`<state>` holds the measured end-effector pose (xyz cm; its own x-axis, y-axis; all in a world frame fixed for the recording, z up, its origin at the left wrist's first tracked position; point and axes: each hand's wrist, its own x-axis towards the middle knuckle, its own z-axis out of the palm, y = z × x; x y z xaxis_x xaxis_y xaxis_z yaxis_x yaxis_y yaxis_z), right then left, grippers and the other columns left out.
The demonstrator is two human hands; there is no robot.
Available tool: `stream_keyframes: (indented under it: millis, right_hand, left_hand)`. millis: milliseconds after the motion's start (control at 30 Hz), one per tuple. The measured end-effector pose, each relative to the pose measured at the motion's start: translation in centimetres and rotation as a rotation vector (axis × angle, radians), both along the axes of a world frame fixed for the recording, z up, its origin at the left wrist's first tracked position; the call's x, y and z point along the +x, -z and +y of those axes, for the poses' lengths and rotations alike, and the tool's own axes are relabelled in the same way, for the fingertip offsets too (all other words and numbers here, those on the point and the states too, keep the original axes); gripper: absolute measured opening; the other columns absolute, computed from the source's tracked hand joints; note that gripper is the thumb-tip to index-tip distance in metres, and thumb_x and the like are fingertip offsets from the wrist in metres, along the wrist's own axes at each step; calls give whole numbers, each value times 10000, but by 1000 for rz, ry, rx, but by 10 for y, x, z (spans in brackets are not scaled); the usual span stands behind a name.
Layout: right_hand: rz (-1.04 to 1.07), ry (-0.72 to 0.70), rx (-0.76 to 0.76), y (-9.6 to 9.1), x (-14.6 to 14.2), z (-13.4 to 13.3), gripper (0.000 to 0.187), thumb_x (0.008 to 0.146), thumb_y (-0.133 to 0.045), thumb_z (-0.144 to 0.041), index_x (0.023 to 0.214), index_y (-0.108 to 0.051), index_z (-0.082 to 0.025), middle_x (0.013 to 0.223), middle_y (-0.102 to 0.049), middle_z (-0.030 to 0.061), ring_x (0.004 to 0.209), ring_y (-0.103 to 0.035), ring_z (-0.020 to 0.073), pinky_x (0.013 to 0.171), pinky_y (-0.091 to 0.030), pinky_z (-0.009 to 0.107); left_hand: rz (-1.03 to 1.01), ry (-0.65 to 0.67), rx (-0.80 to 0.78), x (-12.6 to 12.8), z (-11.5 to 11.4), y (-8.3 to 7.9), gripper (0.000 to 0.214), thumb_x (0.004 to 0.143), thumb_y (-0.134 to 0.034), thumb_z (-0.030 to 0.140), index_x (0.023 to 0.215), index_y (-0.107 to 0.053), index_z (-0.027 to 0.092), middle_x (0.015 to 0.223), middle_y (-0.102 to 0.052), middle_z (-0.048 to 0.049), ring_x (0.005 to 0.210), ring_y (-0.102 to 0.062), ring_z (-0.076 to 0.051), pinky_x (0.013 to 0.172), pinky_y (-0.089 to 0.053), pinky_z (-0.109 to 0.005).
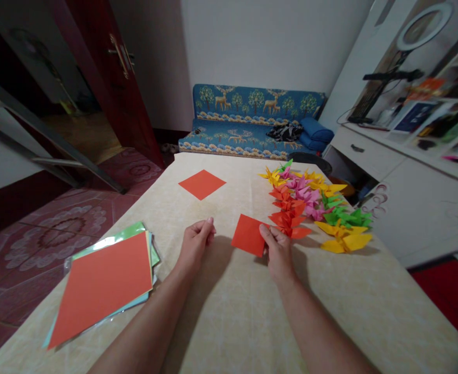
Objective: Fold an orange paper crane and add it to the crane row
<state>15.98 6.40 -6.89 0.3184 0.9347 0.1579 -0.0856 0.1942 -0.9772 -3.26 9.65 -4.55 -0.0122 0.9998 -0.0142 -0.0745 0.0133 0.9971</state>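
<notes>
Between the thumb and fingers of my right hand (277, 249) is a small red paper square (248, 235), pinched at its right edge and tilted above the table. My left hand (199, 238) hovers to the left of it, fingers curled and thumb against them; whether anything sits inside cannot be made out. Farther back, another red paper square (202, 184) lies flat, one corner pointing toward me. A stack of larger coloured sheets (104, 283), orange-red on top, rests at the left with a plastic wrapper under it. Folded red paper cranes (287, 210) stand just beyond my right hand.
More paper cranes in yellow (343, 238), pink (306, 196) and green (348, 217) fill the table's right side. Behind the cloth-covered table (236, 322) is a blue patterned sofa (248, 130). A white cabinet (419, 192) stands right, a metal ladder (57, 162) left.
</notes>
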Motion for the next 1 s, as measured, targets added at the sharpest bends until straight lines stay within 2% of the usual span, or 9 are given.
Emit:
stream_keyframes:
  millis: [100,200,333,400,500,667,1000]
  right_hand:
    - [56,-29,5,0,-3,-1,379,800,-631,-445,590,-447,-188,507,-430,-66,433,-386,67,396,-267,179]
    - [72,-18,7,-1,-3,-2,359,803,-640,-435,604,-476,-184,489,-491,-58,433,-441,67,422,-323,170]
    - [17,-7,-8,-2,-3,-2,291,805,-638,-430,676,-602,-171,548,-615,-10,494,-541,98,490,-424,192]
    - [-13,-25,11,-3,-3,-3,248,812,-634,-415,798,-675,-171,651,-673,19,588,-606,128,560,-477,222]
    - [-39,-74,51,-5,-4,-3,239,823,-628,-376,952,-703,-189,798,-712,46,737,-656,169,655,-515,266]
    - [-43,-118,62,-5,-4,-3,215,826,-628,-333,980,-710,-207,879,-719,59,825,-667,193,705,-525,290]
    - [-37,-147,80,-3,-2,-3,209,828,-609,-299,988,-716,-218,938,-710,62,851,-661,211,760,-530,343]
  left_hand:
    - [-70,174,-12,11,-7,-1,398,789,-590,519,675,-611,139,531,-513,23,473,-444,-73,461,-309,-179]
    - [-68,240,-32,16,-12,-1,404,797,-594,512,666,-618,131,543,-537,12,474,-461,-67,459,-325,-171]
    - [-134,237,-97,16,-12,0,358,767,-651,481,741,-655,124,638,-629,-20,524,-550,-80,504,-398,-172]
    - [-209,236,-121,16,-10,1,339,758,-672,457,779,-667,119,703,-661,-40,584,-596,-97,552,-447,-184]
    - [-290,238,-130,16,-7,3,305,752,-698,405,807,-677,105,722,-672,-51,637,-617,-104,615,-488,-195]
    - [-370,216,-148,15,-6,4,283,729,-734,336,868,-682,95,756,-691,-64,672,-638,-108,658,-509,-199]
    - [-462,212,-154,15,-6,3,281,685,-770,249,913,-690,106,763,-707,-66,677,-655,-119,659,-512,-205]
